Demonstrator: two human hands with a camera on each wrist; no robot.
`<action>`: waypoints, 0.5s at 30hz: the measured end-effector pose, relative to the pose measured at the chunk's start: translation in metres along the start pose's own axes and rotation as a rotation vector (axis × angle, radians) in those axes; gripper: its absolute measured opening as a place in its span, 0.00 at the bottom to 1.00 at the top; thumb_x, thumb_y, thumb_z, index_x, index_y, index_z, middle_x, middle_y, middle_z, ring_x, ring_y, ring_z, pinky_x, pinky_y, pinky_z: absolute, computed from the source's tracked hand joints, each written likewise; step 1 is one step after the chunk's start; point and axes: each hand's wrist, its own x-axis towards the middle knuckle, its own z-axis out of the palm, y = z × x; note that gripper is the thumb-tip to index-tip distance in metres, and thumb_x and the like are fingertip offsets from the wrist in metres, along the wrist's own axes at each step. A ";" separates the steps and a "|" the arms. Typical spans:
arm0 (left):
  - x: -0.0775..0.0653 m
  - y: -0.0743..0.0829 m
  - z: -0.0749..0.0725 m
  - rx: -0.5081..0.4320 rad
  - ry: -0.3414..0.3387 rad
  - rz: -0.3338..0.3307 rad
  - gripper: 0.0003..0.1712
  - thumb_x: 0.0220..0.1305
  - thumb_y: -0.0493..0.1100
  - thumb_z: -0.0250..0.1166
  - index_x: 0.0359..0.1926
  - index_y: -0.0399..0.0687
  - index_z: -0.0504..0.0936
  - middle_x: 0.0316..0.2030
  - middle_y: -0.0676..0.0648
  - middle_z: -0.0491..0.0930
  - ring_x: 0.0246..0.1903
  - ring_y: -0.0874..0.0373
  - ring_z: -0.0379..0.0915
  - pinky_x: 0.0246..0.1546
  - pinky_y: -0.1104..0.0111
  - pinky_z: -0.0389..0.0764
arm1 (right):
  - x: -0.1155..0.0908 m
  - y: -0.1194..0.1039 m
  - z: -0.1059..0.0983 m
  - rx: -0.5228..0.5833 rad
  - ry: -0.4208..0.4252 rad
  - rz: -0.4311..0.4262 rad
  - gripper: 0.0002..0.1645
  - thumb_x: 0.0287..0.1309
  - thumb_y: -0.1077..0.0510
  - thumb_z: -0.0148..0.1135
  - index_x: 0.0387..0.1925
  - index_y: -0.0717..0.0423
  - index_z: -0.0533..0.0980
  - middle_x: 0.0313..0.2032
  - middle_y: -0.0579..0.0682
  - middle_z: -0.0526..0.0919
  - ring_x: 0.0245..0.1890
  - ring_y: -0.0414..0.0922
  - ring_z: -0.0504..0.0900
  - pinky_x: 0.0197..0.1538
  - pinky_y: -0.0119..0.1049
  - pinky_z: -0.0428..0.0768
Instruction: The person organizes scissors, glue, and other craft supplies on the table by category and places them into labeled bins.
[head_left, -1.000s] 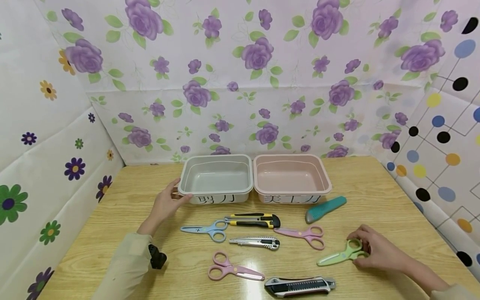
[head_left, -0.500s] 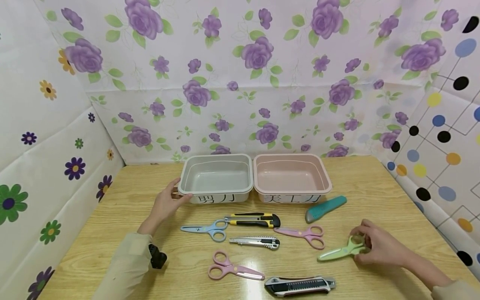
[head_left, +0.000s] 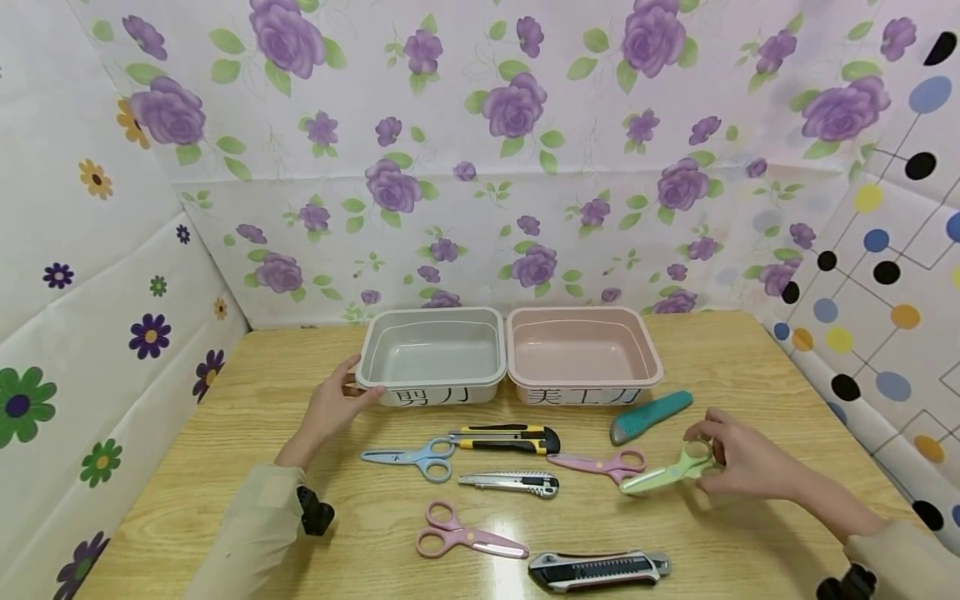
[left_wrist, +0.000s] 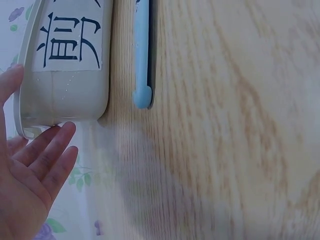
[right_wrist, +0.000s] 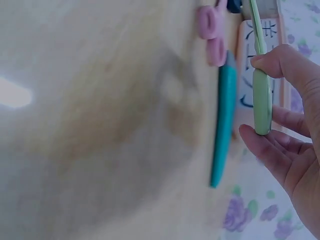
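My right hand (head_left: 742,454) pinches a pair of green scissors (head_left: 660,478) by the handles, blades towards the left. In the right wrist view the scissors (right_wrist: 262,100) are seen edge-on, raised off the table, the thumb on one side. At the back, my left hand (head_left: 333,408) holds the left front corner of the grey plastic basin (head_left: 431,313), which bears a label with black characters. In the left wrist view the thumb lies at the basin's rim and the fingers (left_wrist: 52,150) spread along its end wall.
A pink basin (head_left: 585,313) adjoins the grey one. On the table lie blue scissors (head_left: 408,458), two pink pairs of scissors (head_left: 468,540), a teal cutter (head_left: 651,417), a yellow-black utility knife (head_left: 506,439), a silver one (head_left: 510,482) and a larger utility knife (head_left: 597,571). Patterned cloth encloses the table.
My right hand has lifted the green scissors and carried them up and left in the head view; their tip now overlaps a pink pair's handle. The left hand has stayed on the grey basin.
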 end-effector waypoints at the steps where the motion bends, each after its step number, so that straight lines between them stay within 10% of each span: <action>1: 0.000 0.000 0.000 0.002 0.000 0.001 0.45 0.57 0.54 0.63 0.68 0.41 0.53 0.52 0.31 0.72 0.43 0.44 0.75 0.36 0.60 0.79 | 0.004 -0.001 -0.002 -0.004 -0.007 -0.007 0.26 0.27 0.62 0.75 0.36 0.58 0.76 0.26 0.43 0.63 0.20 0.29 0.62 0.20 0.24 0.66; 15: -0.001 -0.001 -0.001 0.007 0.009 -0.007 0.45 0.57 0.54 0.64 0.67 0.39 0.54 0.52 0.31 0.71 0.43 0.43 0.75 0.37 0.60 0.79 | 0.063 -0.027 -0.019 -0.030 -0.019 -0.061 0.26 0.28 0.59 0.75 0.37 0.58 0.76 0.29 0.44 0.66 0.20 0.31 0.62 0.20 0.25 0.66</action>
